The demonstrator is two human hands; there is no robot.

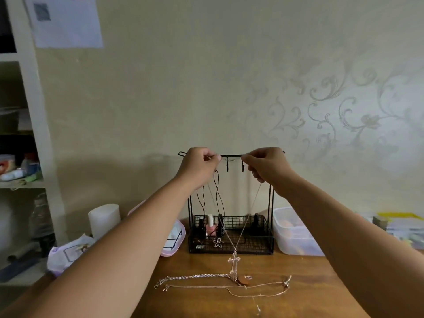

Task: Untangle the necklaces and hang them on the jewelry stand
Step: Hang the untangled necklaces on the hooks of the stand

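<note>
Pinching cross-pendant chain ends in left hand and right hand, spreading it along stand's top bar, probably lining up a hook; remaining necklaces lying on table.

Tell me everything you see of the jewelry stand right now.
The jewelry stand is black wire: two upright side posts, a top bar with small hooks and a mesh basket base holding nail polish bottles. It stands upright at the table's back, near the wall. Both hands, left and right, hold a thin chain at its bar; dark cords hang from it.
</note>
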